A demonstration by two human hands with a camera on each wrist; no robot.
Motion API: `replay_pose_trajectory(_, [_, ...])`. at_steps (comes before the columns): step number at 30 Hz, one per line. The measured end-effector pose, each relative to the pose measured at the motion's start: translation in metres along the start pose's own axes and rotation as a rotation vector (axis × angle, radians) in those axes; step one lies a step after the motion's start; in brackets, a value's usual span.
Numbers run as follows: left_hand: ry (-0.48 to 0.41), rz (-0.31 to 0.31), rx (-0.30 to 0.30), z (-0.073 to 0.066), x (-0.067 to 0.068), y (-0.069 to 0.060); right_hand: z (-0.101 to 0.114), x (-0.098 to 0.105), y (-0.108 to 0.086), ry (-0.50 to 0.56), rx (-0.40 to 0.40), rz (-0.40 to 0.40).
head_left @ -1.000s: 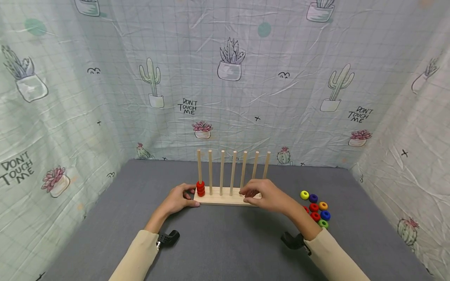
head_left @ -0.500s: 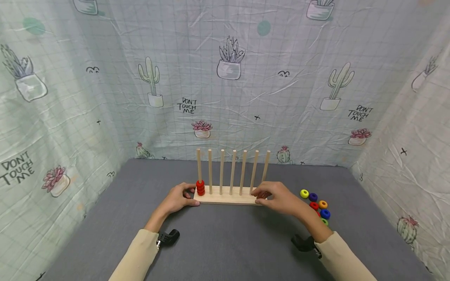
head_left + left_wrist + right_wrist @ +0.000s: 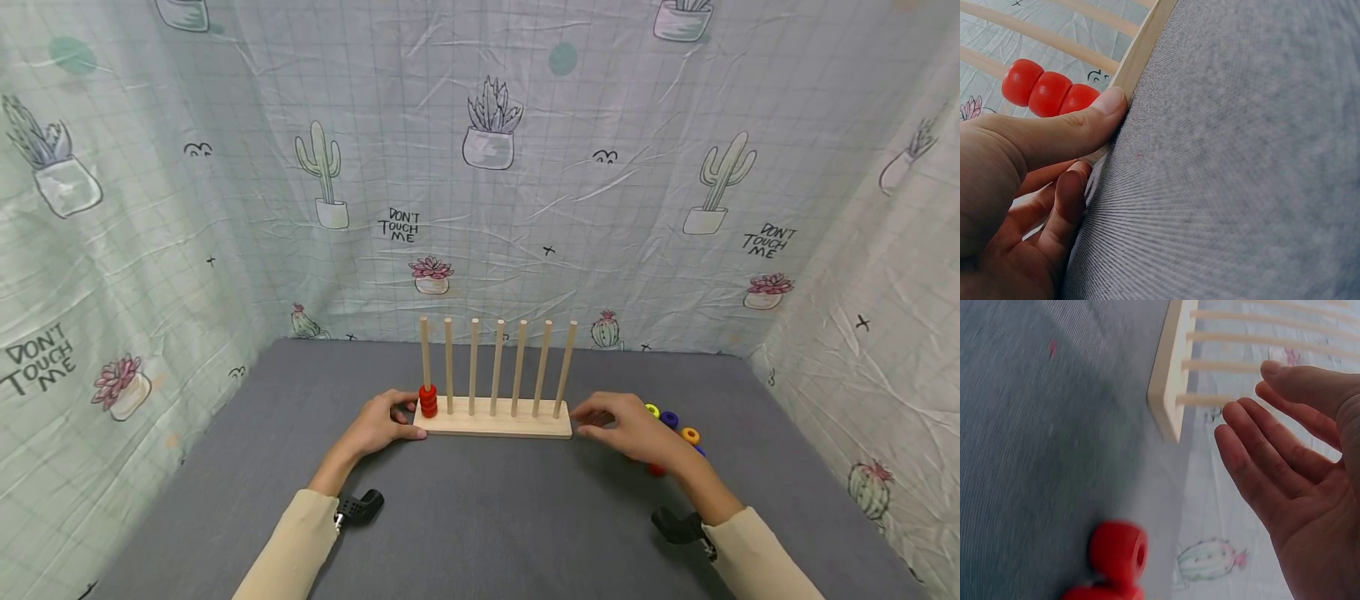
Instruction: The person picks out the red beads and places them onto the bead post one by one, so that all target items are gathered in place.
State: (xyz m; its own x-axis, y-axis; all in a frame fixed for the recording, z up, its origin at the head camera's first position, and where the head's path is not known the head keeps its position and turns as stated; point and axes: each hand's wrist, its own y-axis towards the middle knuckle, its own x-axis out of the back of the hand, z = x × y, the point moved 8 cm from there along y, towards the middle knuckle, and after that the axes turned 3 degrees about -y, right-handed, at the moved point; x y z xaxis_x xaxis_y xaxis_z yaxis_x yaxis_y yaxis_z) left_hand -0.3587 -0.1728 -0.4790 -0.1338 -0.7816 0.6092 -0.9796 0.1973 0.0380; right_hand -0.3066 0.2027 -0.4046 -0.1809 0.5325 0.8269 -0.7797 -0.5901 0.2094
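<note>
A pale wooden base (image 3: 495, 427) carries a row of several upright pegs (image 3: 496, 371). Three red beads (image 3: 428, 402) are stacked at the foot of the leftmost peg. My left hand (image 3: 378, 425) grips the base's left end; in the left wrist view the thumb (image 3: 1085, 128) presses its front edge, beside the red beads (image 3: 1050, 92). Just off the base's right end is my right hand (image 3: 626, 427), its fingers loosely bent and apart. Nothing lies between thumb and fingers (image 3: 1266, 450) in the right wrist view.
Loose beads lie on the grey table to the right, partly hidden by my right hand: a yellow bead (image 3: 652, 410), a dark blue bead (image 3: 669, 419), an orange bead (image 3: 690, 436) and a red bead (image 3: 656, 469). A printed curtain (image 3: 495, 208) hangs behind the table.
My right hand has moved rightward from over the base to beyond its right end, towards the loose beads. The left hand, base and stacked red beads have stayed in place.
</note>
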Motion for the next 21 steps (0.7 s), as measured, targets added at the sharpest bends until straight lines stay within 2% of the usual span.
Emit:
replay_pose_trajectory(12, [-0.011, 0.005, -0.02, 0.002, 0.0, 0.002, -0.042, 0.021, -0.023, -0.016, -0.164, -0.006])
replay_pose_trajectory(21, [-0.007, 0.008, -0.021, 0.004, -0.001, 0.003, -0.054, 0.029, -0.037, -0.059, -0.168, 0.022])
